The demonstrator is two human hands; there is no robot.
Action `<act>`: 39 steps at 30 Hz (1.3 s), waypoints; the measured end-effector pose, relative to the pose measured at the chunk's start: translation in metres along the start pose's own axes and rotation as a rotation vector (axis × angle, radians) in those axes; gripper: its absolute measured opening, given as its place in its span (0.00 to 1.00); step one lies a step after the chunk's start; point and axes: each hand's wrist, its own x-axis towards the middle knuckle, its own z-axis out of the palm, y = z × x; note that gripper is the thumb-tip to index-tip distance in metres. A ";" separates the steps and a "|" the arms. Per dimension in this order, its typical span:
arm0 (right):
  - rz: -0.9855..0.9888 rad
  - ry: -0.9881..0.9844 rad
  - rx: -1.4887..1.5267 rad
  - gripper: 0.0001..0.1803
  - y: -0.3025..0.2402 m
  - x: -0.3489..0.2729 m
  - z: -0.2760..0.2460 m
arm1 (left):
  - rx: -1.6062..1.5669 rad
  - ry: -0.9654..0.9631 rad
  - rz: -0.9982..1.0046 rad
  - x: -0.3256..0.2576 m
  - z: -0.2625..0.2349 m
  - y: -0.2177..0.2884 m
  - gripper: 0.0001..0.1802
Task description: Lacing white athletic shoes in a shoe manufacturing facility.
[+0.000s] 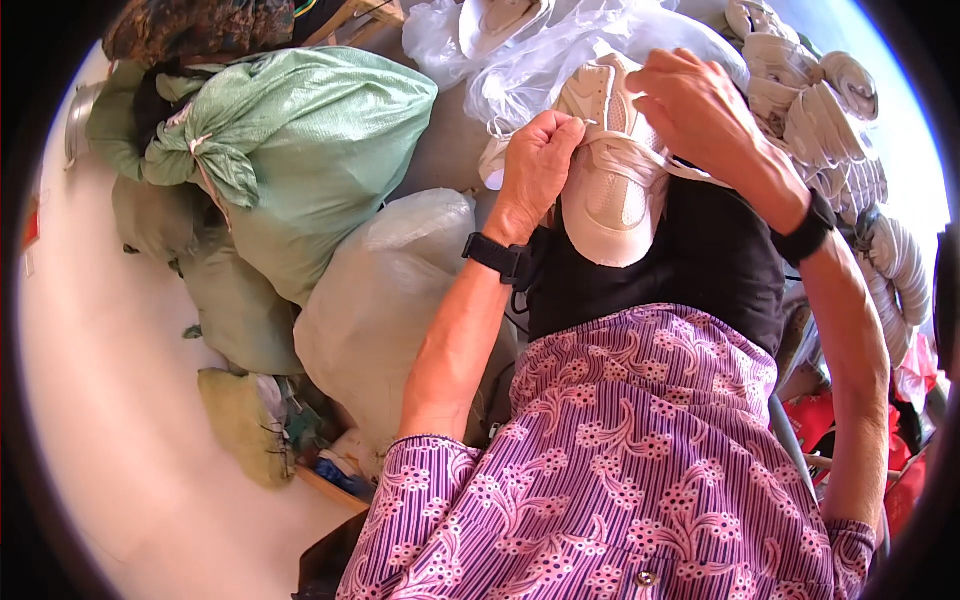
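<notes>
A white sneaker (612,190) lies on my lap, toe toward me, on black cloth (700,260). My left hand (538,160) is closed on a white lace at the shoe's left side. My right hand (695,105) grips the shoe's upper part near the tongue and laces, fingers curled over it. Both wrists wear black bands. A white lace end (690,172) trails off to the right under my right wrist.
Large green woven sacks (300,130) and a pale sack (385,290) stand at my left on a light floor (110,400). Clear plastic bags with white shoes (530,60) lie ahead. Several white shoes (830,110) are stacked at the right.
</notes>
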 end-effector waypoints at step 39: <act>-0.133 0.006 -0.096 0.07 0.019 -0.005 0.017 | -0.984 0.487 -0.027 0.037 -0.104 0.053 0.10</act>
